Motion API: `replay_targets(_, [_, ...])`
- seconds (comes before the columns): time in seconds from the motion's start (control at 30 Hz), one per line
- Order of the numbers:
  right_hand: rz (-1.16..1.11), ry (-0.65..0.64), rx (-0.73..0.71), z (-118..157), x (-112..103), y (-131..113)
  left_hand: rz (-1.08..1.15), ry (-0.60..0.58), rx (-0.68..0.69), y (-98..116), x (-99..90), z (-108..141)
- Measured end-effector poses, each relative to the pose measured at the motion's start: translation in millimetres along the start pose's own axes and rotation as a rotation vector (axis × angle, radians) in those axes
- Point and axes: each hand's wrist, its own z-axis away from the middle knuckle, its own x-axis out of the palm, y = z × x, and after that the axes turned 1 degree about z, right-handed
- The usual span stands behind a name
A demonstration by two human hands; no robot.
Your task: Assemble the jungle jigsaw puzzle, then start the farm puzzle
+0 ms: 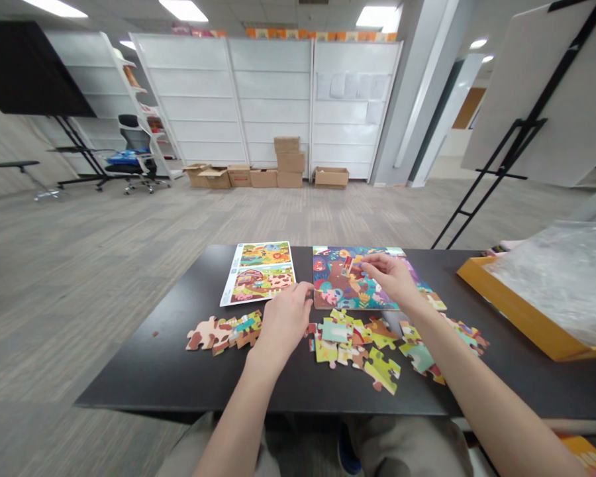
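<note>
My right hand [391,277] is over the colourful puzzle board [328,252], its thumb and fingertips pinched on a small puzzle piece [346,266] with red on it. My left hand [289,311] rests by the board's left edge, fingers loosely bent and apart, with nothing visible in them. Just in front of the board lies a pile of green, mint and brown puzzle pieces [335,331]. More pieces [420,358] are under my right forearm, which partly hides them. To the left of my left hand is a group of pink, brown and green pieces [209,334].
A printed picture sheet [263,285] with two scenes lies left of the board. On the right, a yellow box [521,315] holds clear plastic wrapping. A tiny brown bit [155,334] sits near the black table's [144,371] left side. Shelves and cardboard boxes stand beyond.
</note>
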Motion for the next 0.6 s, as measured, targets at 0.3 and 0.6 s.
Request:
replay_targets(0.3, [0.005,-0.058,0.011,1,5,5,-0.181,-0.134,0.087,9,3.9,9])
replay_targets(0.6, [0.032,-0.132,0.053,5,6,-6,-0.142,-0.114,0.083,12,3.6,9])
